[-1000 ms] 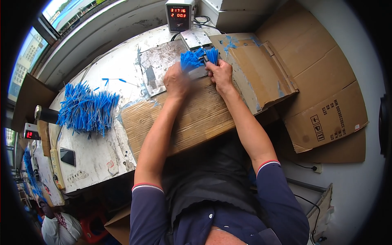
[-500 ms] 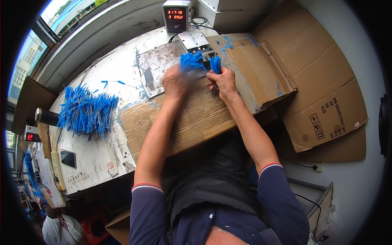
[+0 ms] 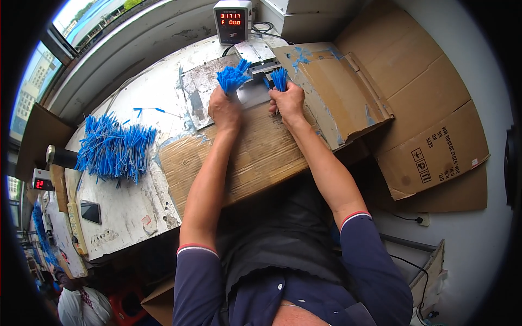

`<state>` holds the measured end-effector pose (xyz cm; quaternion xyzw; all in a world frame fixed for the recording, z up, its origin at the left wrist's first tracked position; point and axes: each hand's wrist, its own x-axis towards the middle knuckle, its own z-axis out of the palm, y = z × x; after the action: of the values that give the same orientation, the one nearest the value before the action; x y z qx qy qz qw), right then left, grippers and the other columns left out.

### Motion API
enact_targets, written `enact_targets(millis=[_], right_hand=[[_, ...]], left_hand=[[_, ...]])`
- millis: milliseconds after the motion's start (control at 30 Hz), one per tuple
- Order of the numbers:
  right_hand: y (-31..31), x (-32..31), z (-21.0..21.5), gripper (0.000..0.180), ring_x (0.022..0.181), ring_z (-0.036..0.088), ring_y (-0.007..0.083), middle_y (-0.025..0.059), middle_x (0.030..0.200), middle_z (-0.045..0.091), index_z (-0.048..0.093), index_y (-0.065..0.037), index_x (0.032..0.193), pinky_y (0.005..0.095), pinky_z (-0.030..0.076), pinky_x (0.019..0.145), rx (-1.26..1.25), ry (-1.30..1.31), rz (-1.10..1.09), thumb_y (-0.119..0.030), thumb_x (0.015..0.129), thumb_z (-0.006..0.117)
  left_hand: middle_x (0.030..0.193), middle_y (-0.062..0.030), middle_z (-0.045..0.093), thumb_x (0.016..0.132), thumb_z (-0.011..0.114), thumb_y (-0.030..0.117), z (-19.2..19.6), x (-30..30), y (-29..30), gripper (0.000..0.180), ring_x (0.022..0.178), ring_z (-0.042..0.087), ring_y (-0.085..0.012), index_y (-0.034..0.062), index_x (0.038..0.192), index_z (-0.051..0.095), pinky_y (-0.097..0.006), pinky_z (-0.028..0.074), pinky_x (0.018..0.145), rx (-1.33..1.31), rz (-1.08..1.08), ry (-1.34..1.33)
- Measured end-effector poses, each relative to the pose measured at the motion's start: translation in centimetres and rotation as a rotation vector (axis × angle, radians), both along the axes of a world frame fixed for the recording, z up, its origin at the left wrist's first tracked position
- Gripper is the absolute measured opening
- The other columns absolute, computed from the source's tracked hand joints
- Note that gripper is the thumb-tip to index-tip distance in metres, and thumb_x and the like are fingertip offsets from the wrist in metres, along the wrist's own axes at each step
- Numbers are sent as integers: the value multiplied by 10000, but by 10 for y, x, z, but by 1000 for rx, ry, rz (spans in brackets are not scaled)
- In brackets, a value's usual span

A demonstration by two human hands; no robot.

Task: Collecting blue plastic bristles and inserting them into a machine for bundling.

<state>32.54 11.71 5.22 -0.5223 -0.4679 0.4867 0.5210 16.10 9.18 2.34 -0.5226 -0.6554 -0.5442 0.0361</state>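
My left hand (image 3: 224,111) is closed round a thick bunch of blue-sleeved wires (image 3: 232,79), their blue ends fanning out above the fist. A smaller bunch of blue-sleeved wires (image 3: 279,77) stands up out of my right hand (image 3: 289,102), whose fingers are closed on it. At the right fingertips a single blue piece (image 3: 266,83) shows near the front of a small metal bench device (image 3: 255,52). Both hands are over the near edge of a worn metal plate (image 3: 209,81), above a cardboard sheet (image 3: 239,155). The wires' lower ends are mostly hidden.
Behind the device stands a box with a red digital display (image 3: 232,23). A large heap of blue-sleeved wires (image 3: 117,149) lies on the white table (image 3: 130,209) at left, near a phone (image 3: 91,212) and a power strip (image 3: 77,228). Cardboard boxes (image 3: 348,98) flank the right.
My left hand and its bunch have moved left, away from the device. My right hand has shifted slightly left and up. The digits on the display have changed.
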Motion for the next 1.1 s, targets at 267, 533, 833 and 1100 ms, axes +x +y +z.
enact_targets(millis=[267,533,833,1100], right_hand=[[0,-4,-2,87,522,633,154,100,701,645,607,23,845,311,566,418,-1,-11,-9,3,838,691],[-1,1,-3,84,560,646,151,84,705,646,640,11,854,305,579,448,-15,165,6,-20,856,718],[-5,9,-2,24,579,622,129,59,738,653,687,19,874,300,600,497,-46,249,67,26,857,702],[-5,9,-3,96,593,652,150,77,792,668,649,33,918,308,604,495,-57,27,32,67,835,684]], left_hand=[[854,-158,691,930,659,206,8,1,-5,129,839,663,-398,81,904,681,-496,509,738,23,-18,-65],[860,-166,708,913,662,184,3,-1,-3,94,872,678,-394,119,956,716,-479,517,748,-76,-125,73],[811,-165,684,832,624,94,5,2,-3,56,832,662,-394,92,874,660,-510,509,748,-92,-125,170],[889,-131,684,805,659,100,12,7,-9,96,901,657,-354,78,897,642,-479,511,798,-149,-105,231]])
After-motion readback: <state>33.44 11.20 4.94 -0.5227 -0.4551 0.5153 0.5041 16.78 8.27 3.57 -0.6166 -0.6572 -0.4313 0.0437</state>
